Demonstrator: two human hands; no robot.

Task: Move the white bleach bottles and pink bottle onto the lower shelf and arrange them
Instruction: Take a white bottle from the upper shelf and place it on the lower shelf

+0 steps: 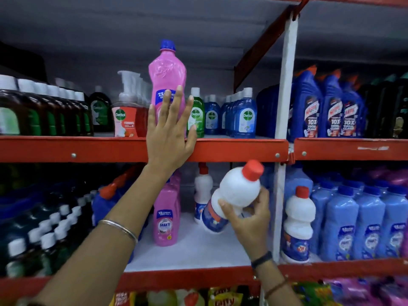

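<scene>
A tall pink bottle with a blue cap stands on the upper shelf. My left hand is spread open right in front of its lower half, fingers apart. My right hand grips a white bleach bottle with a red cap, tilted to the right over the lower shelf. Another white bleach bottle stands upright behind it. A third white bleach bottle stands to the right of the white post. A pink bottle stands on the lower shelf at left.
Dettol bottles flank the pink bottle on the upper shelf. Blue toilet cleaner bottles fill the upper right. Light blue bottles crowd the lower right, dark bottles the lower left. A white upright post divides the bays.
</scene>
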